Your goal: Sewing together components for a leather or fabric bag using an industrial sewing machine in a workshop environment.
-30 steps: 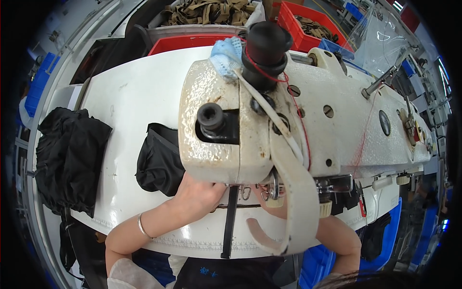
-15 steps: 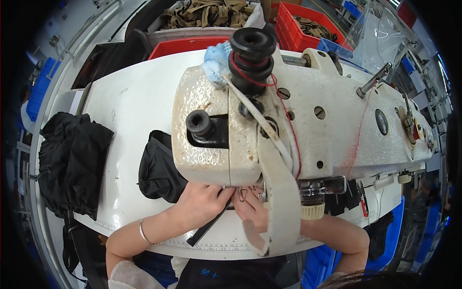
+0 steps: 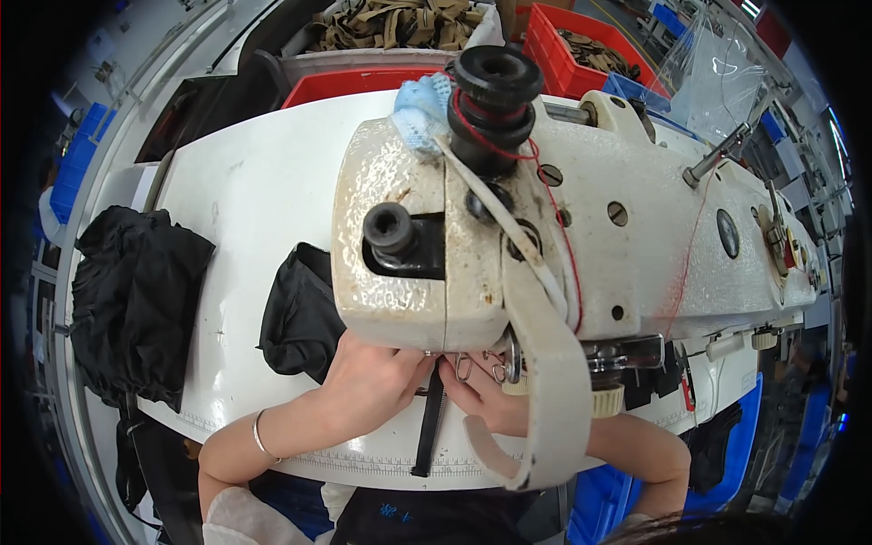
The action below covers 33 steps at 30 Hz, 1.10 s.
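two hands are held close together under the front end of a big cream sewing machine (image 3: 391,313). the left hand (image 3: 377,383) is curled, with its thumb and fingers drawn in near the top of a long black strip (image 3: 429,431). the right hand (image 3: 481,395) is set just beside it, with its fingers bunched near the same top end. the fingertips are partly hidden by the machine, so it cannot be told whether the strip is pinched by one hand, by both or by neither. the strip is laid on the white table (image 3: 245,200), and its low end is pointed at the front edge, where ruler marks (image 3: 363,463) can be seen. a thin bracelet (image 3: 262,438) is worn on the left wrist.

some black cloth (image 3: 300,318) is placed near the left hand, and is partly covered by the machine. a bigger black heap (image 3: 141,304) is set well apart, at the far left. red thread (image 3: 561,218) is hung over the machine, and a pale blue rag (image 3: 422,113) is tucked by its black knob (image 3: 495,73). behind the table, a red box (image 3: 359,84) can be seen.
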{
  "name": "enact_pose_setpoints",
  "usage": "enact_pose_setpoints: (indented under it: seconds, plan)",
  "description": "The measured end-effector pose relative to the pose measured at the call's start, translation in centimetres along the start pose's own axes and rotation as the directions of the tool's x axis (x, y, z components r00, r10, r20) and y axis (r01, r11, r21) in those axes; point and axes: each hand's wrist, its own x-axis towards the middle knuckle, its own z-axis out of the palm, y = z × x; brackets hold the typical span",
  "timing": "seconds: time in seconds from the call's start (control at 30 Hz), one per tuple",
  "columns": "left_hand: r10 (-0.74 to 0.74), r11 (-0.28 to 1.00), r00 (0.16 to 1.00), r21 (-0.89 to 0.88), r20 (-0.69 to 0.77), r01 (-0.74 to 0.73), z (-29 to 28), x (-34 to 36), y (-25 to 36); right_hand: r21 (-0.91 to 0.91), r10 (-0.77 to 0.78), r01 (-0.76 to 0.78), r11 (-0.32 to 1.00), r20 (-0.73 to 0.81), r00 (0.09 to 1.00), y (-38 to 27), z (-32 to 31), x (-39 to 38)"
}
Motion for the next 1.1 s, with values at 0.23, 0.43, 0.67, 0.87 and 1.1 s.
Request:
enact_pose_setpoints:
  seconds: [0.23, 0.43, 0.67, 0.87, 1.1]
  plan:
    - [-0.199, 0.928, 0.967, -0.288, 0.160, 0.238, -0.4, -0.6, -1.4, 0.798, 0.434, -0.111, 0.592, -0.200, 0.878, -1.8, 1.7, -0.5]
    - [0.268, 0.924, 0.962, 0.296, -0.052, -0.241, 1.2, -2.8, -0.1, 0.947, 0.454, -0.009, 0.320, -0.145, 0.879, -1.6, 0.8, -0.5]
    - [0.230, 0.953, 0.973, 0.204, -0.015, -0.222, 1.8, -2.6, 0.6, 0.688, 0.508, -0.035, 0.725, -0.499, 0.702, -0.9, 0.6, 0.7]
    - [0.274, 0.941, 0.961, 0.212, -0.024, -0.263, 2.0, -2.8, 0.4, 0.694, 0.468, -0.002, 0.720, -0.484, 0.740, -1.7, 0.6, 0.6]
    - [0.296, 0.933, 0.954, 0.225, -0.041, -0.280, 2.5, -2.9, -0.1, 0.727, 0.476, -0.015, 0.686, -0.432, 0.766, -1.8, 0.5, 0.5]
